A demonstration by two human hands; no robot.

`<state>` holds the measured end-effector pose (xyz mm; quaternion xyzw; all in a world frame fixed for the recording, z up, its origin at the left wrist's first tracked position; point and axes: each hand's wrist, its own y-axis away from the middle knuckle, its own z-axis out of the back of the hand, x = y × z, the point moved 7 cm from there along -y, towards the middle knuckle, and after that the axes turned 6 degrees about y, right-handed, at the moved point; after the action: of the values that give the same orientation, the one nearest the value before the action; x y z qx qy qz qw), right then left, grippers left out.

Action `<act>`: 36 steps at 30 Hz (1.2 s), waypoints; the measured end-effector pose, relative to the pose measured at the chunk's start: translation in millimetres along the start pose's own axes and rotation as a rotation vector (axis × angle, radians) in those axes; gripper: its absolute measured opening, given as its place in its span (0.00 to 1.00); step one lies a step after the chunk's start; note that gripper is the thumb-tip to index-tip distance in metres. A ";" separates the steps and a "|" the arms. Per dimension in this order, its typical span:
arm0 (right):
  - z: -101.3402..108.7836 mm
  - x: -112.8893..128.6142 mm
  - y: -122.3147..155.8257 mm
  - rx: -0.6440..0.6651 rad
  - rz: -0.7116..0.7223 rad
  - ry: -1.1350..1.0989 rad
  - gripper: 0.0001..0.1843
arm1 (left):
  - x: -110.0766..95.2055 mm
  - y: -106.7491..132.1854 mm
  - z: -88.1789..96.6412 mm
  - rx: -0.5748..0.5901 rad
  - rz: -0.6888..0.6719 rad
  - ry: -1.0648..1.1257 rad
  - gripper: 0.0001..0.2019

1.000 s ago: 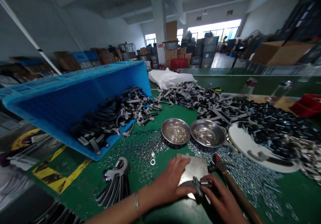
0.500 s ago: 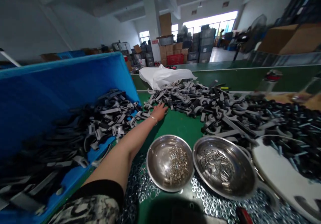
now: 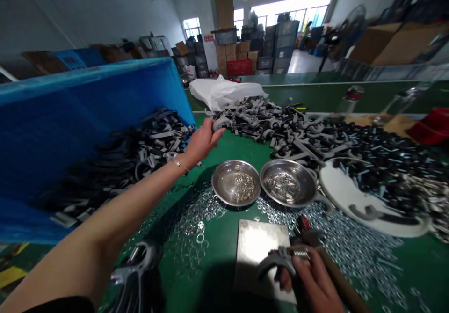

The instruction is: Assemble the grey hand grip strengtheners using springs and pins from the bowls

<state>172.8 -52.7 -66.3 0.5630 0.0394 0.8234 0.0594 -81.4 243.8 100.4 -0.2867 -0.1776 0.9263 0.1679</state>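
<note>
My left hand (image 3: 201,142) is raised at the near edge of the pile, its fingers curled around a grey hook-ended part (image 3: 220,123); the rest of that part is hidden by the hand. At the lower right, my right hand (image 3: 317,280) grips a grey curved jaw piece (image 3: 278,260) with a small coil spring (image 3: 300,253) on it. This piece is over a flat metal plate (image 3: 263,238). Beyond the left hand lies a large heap of grey and black hook-ended parts (image 3: 266,123).
A blue bin (image 3: 122,79) on the left holds more such parts. Two steel bowls, one with small nut-like pieces (image 3: 219,182) and one with pins (image 3: 308,182), stand mid-table. Loose rings (image 3: 199,238), a hammer (image 3: 333,266) and a white lid-like tray (image 3: 336,182) lie around.
My left hand has drawn back leftward and toward me from the pile, now with a hook-ended part in it. My right hand with the jaw piece and the metal plate have come into view.
</note>
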 end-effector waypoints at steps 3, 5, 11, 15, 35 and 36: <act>-16.4 12.4 2.2 0.120 -0.103 -0.313 0.20 | -59.6 117.0 1.1 0.257 0.141 0.518 0.17; -25.8 20.6 8.5 0.222 -0.183 -0.393 0.21 | -91.0 201.3 -18.3 0.386 0.273 0.732 0.17; -15.1 50.5 42.1 0.123 0.143 0.135 0.18 | -119.5 339.0 -71.1 0.369 0.565 1.009 0.21; -18.5 51.2 61.7 0.170 0.204 0.274 0.17 | -126.7 353.6 -73.4 0.369 0.622 1.092 0.23; -20.1 57.6 90.1 0.323 0.257 0.221 0.19 | -154.8 365.5 -51.3 0.525 0.137 0.373 0.26; -20.7 56.3 93.2 0.324 0.243 0.224 0.20 | -157.0 367.7 -50.3 0.566 0.097 0.358 0.28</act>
<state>128.4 -136.9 -9.6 0.4710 0.1092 0.8647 -0.1359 -6.3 -133.1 -20.8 -0.3949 0.1328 0.8808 0.2249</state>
